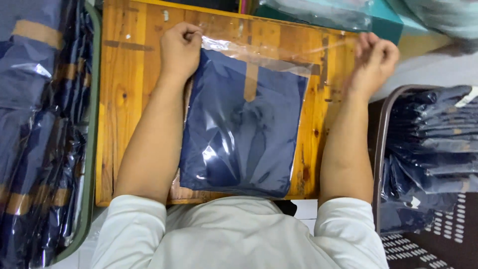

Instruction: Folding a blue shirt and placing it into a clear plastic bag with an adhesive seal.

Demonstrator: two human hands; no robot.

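1. Left hand [180,47]: closed, fingertips pinching the top left corner of the bag flap near the far edge of the desk [124,99].
2. Right hand [374,57]: fingers pinched together on a thin clear strip [318,47], apparently the peel-off tape of the flap, drawn taut toward the far right corner of the desk.
3. Clear plastic bag [239,50]: glossy, thin, creased; it lies flat at the middle of the desk, its flap open at the far end.
4. Folded navy garment [244,134]: soft cloth, rectangular fold, with a tan band at its top; it sits inside the bag, between the forearms.
5. Desk: orange varnished wood planks, knotted and scuffed, with tape marks.
6. Stacks of bagged navy garments [40,129] lie in a green-rimmed bin to the left; more [428,139] lie in a brown-rimmed bin to the right.
7. Risks, as judged:
   - The strip may snap or curl back and stick to the bag, because it is thin and pulled taut.
   - The flap may seal crooked or wrinkled if the left pinch slips.
   - The exposed adhesive may catch the cloth if the garment rides up toward the opening.
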